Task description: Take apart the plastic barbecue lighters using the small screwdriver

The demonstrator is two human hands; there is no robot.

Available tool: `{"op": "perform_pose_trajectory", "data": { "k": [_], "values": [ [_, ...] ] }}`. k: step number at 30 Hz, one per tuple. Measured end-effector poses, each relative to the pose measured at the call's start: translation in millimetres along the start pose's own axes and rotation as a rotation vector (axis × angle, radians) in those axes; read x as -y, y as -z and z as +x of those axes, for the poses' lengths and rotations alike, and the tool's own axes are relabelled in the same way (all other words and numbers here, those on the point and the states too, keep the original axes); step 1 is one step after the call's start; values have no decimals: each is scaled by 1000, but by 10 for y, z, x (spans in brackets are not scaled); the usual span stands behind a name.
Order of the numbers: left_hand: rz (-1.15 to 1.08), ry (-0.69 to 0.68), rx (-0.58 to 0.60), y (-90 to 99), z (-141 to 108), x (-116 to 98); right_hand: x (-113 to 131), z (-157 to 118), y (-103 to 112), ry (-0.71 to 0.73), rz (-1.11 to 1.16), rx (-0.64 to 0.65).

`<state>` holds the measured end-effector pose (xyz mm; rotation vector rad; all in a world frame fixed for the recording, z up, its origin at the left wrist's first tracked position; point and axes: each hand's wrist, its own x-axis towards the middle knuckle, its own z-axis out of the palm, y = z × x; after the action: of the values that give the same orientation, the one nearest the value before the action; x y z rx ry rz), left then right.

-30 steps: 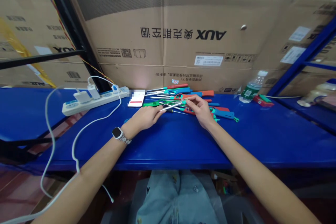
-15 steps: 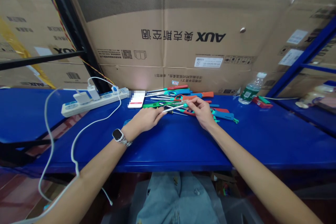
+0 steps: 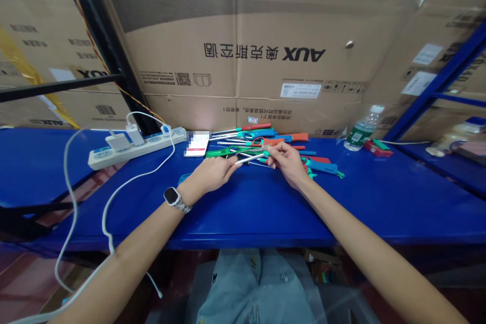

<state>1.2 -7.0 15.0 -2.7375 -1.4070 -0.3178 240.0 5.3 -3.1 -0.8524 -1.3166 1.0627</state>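
Between my hands is a long-reach lighter (image 3: 249, 158) with a slim metal tube and a teal collar. Closed on the tube's tip end are the fingers of my left hand (image 3: 215, 172), which has a watch at its wrist. My right hand (image 3: 290, 163) pinches the lighter at the teal collar and hides most of its handle. Behind and around them lies a pile of similar lighters in red, blue, orange and green, among them a green lighter (image 3: 222, 152) and a blue-handled lighter (image 3: 322, 167). A blue object (image 3: 184, 178) is partly hidden behind my left wrist.
A white power strip (image 3: 136, 148) with chargers and cables lies left on the blue table (image 3: 243, 212). A phone (image 3: 197, 144) is beside the pile. To the right stand a water bottle (image 3: 362, 130) and a red box (image 3: 377, 148). Large cardboard boxes (image 3: 243, 20) wall the back.
My right hand has shifted slightly, its fingers curling differently around the teal collar. The lighter's collar end sits a little lower and further left. My left hand has hardly moved.
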Motion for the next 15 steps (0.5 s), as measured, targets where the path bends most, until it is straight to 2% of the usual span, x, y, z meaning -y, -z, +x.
{"op": "perform_pose_trajectory", "data": {
  "k": [4, 10, 15],
  "values": [
    [19, -20, -2, -25, 22, -50, -36, -38, -101, -106, 62, 88],
    [-39, -33, -30, -34, 44, -68, -71, -80, -259, -160, 175, 83],
    [-168, 9, -35, -3, 44, -142, -78, -137, -349, -116, 103, 118]
  ]
}}
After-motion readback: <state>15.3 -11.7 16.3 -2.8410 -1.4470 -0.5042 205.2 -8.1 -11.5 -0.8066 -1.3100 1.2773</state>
